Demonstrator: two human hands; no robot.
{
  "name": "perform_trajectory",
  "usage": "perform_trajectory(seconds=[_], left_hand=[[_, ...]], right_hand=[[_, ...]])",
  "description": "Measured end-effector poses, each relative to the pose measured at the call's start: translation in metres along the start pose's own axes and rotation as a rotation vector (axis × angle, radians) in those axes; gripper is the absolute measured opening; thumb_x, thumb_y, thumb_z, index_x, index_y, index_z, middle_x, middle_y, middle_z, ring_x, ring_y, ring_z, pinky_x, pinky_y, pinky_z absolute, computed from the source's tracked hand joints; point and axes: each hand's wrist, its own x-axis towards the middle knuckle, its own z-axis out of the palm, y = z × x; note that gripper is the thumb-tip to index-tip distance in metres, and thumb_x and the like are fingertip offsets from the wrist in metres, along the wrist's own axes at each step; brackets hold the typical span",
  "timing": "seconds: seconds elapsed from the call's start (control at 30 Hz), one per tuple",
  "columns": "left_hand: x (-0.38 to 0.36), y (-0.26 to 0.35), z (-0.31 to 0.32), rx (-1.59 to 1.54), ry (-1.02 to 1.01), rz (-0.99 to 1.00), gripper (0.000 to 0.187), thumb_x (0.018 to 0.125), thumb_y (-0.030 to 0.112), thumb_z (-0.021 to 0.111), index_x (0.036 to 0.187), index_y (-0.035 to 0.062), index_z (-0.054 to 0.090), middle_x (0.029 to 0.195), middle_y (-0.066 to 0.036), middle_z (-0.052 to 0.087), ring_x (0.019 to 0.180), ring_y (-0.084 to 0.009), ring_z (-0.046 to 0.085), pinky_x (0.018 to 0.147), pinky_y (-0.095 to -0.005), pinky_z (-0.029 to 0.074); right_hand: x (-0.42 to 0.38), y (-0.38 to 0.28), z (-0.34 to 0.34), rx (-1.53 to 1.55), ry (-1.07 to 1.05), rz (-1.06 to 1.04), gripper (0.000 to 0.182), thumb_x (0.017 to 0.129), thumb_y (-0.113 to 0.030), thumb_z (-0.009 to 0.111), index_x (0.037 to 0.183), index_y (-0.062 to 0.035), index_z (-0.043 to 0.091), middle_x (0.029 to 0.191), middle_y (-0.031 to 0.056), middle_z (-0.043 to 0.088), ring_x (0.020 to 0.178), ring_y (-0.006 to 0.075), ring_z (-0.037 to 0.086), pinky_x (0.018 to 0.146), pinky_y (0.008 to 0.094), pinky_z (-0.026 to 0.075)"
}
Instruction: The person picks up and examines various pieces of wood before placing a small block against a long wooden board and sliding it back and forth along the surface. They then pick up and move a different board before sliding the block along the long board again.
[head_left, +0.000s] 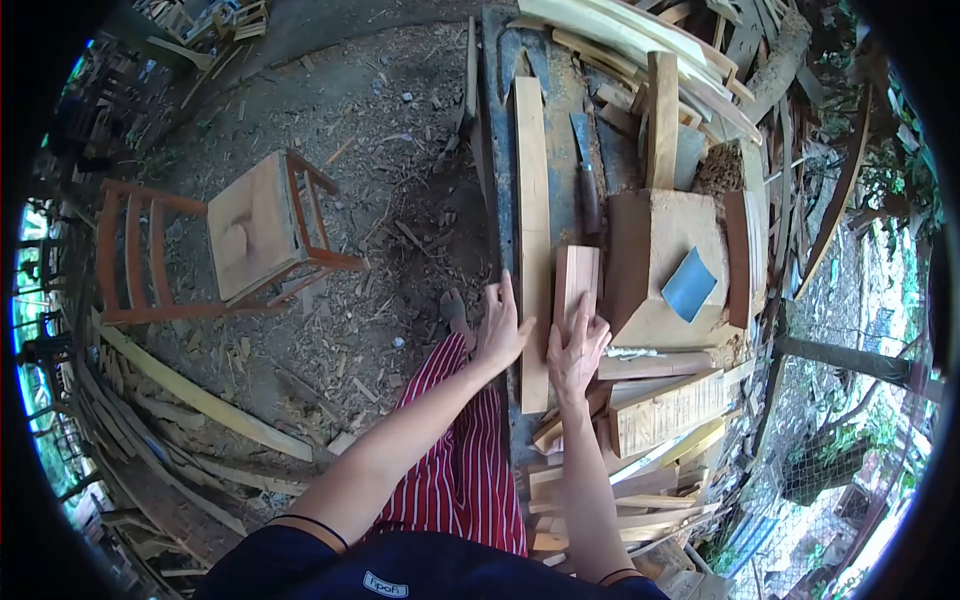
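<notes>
A long pale wooden strip (534,190) lies lengthwise along the bench. My left hand (503,330) is at the strip's left edge, index finger stretched forward and thumb apart, touching or almost touching the wood. To the right of the strip, my right hand (577,352) grips the near end of a short reddish-brown wooden block (577,275), with a finger laid along its top. Beyond the block lies a chisel-like tool (587,180) with a dark handle and a flat bluish blade. A blue sheet, perhaps sandpaper (690,285), rests on a large wooden block (655,240) to the right.
Several offcuts (670,410) are piled at the near right of the bench, and long boards (640,35) are stacked at its far end. On the left, a wooden chair (250,225) lies on ground strewn with shavings. Wire mesh (800,530) stands at the right.
</notes>
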Motion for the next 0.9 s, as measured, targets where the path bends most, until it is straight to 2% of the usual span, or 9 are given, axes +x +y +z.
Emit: perform_trajectory(seconds=[0.07, 0.2, 0.3, 0.4, 0.57, 0.73, 0.8, 0.83, 0.9], left_hand=[[-0.030, 0.002, 0.004, 0.009, -0.021, -0.016, 0.098, 0.078, 0.009, 0.074, 0.149, -0.0095, 0.010, 0.126, -0.026, 0.035, 0.114, -0.0411, 0.047, 0.098, -0.0417, 0.043], [-0.061, -0.002, 0.014, 0.190, 0.010, -0.075, 0.105, 0.075, 0.018, 0.079, 0.151, -0.0045, 0.011, 0.142, -0.029, 0.027, 0.129, -0.0455, 0.032, 0.108, -0.0532, 0.030], [-0.064, -0.024, 0.028, 0.008, -0.044, -0.164, 0.106, 0.077, 0.017, 0.078, 0.152, -0.0045, 0.007, 0.151, -0.030, 0.020, 0.139, -0.0470, 0.025, 0.114, -0.0497, 0.026], [-0.063, -0.030, 0.027, -0.273, -0.190, -0.245, 0.106, 0.078, 0.016, 0.076, 0.152, -0.0048, 0.003, 0.151, -0.032, 0.021, 0.143, -0.0445, 0.022, 0.116, -0.0454, 0.025], [-0.061, -0.031, 0.014, -0.320, -0.266, -0.257, 0.104, 0.080, 0.017, 0.075, 0.152, -0.0045, 0.003, 0.145, -0.031, 0.032, 0.136, -0.0444, 0.035, 0.110, -0.0437, 0.035], [-0.058, -0.030, 0.012, -0.238, -0.258, -0.248, 0.103, 0.081, 0.023, 0.076, 0.152, -0.0043, 0.006, 0.136, -0.028, 0.039, 0.127, -0.0431, 0.043, 0.107, -0.0440, 0.039], [-0.055, -0.032, 0.009, -0.353, -0.393, -0.396, 0.102, 0.082, 0.026, 0.075, 0.152, -0.0032, 0.006, 0.148, -0.028, 0.027, 0.140, -0.0399, 0.030, 0.115, -0.0427, 0.029], [-0.057, -0.034, 0.011, -0.338, -0.373, -0.347, 0.102, 0.083, 0.026, 0.075, 0.152, -0.0027, 0.005, 0.144, -0.026, 0.030, 0.137, -0.0390, 0.034, 0.114, -0.0424, 0.030], [-0.057, -0.036, 0.013, -0.328, -0.332, -0.306, 0.103, 0.083, 0.026, 0.075, 0.152, -0.0044, 0.006, 0.141, -0.027, 0.033, 0.133, -0.0405, 0.037, 0.111, -0.0422, 0.033]], right_hand=[[-0.002, -0.014, -0.012, 0.117, 0.036, -0.019, 0.078, 0.078, -0.020, 0.070, 0.148, -0.0119, 0.038, 0.110, 0.0245, 0.048, 0.098, 0.0398, 0.048, 0.085, 0.0473, 0.045], [-0.005, -0.017, 0.002, 0.039, -0.093, -0.136, 0.075, 0.082, -0.026, 0.069, 0.149, -0.0130, 0.038, 0.110, 0.0239, 0.048, 0.098, 0.0387, 0.049, 0.085, 0.0474, 0.045], [0.007, -0.021, 0.007, -0.013, -0.116, -0.154, 0.071, 0.085, -0.028, 0.068, 0.148, -0.0158, 0.040, 0.112, 0.0223, 0.048, 0.097, 0.0364, 0.049, 0.084, 0.0459, 0.045], [0.022, -0.020, 0.010, -0.082, -0.128, -0.192, 0.067, 0.087, -0.029, 0.065, 0.149, -0.0189, 0.040, 0.112, 0.0220, 0.049, 0.093, 0.0350, 0.049, 0.080, 0.0447, 0.045], [0.046, -0.035, 0.019, -0.120, -0.197, -0.211, 0.067, 0.088, -0.029, 0.063, 0.150, -0.0226, 0.038, 0.112, 0.0236, 0.047, 0.095, 0.0374, 0.049, 0.082, 0.0458, 0.045], [0.157, -0.087, 0.046, -0.172, -0.108, -0.238, 0.068, 0.089, -0.027, 0.060, 0.152, -0.0262, 0.033, 0.109, 0.0210, 0.047, 0.096, 0.0367, 0.050, 0.083, 0.0447, 0.046], [0.213, -0.106, 0.062, -0.198, -0.074, -0.237, 0.069, 0.089, -0.028, 0.059, 0.152, -0.0293, 0.032, 0.104, 0.0194, 0.048, 0.095, 0.0333, 0.051, 0.076, 0.0412, 0.045], [0.240, -0.114, 0.070, -0.207, -0.035, -0.246, 0.069, 0.089, -0.029, 0.059, 0.152, -0.0318, 0.031, 0.104, 0.0189, 0.048, 0.095, 0.0330, 0.050, 0.075, 0.0414, 0.045], [0.292, -0.127, 0.090, -0.203, 0.024, -0.232, 0.066, 0.091, -0.031, 0.055, 0.151, -0.0369, 0.028, 0.117, 0.0245, 0.050, 0.106, 0.0382, 0.053, 0.081, 0.0470, 0.048]])
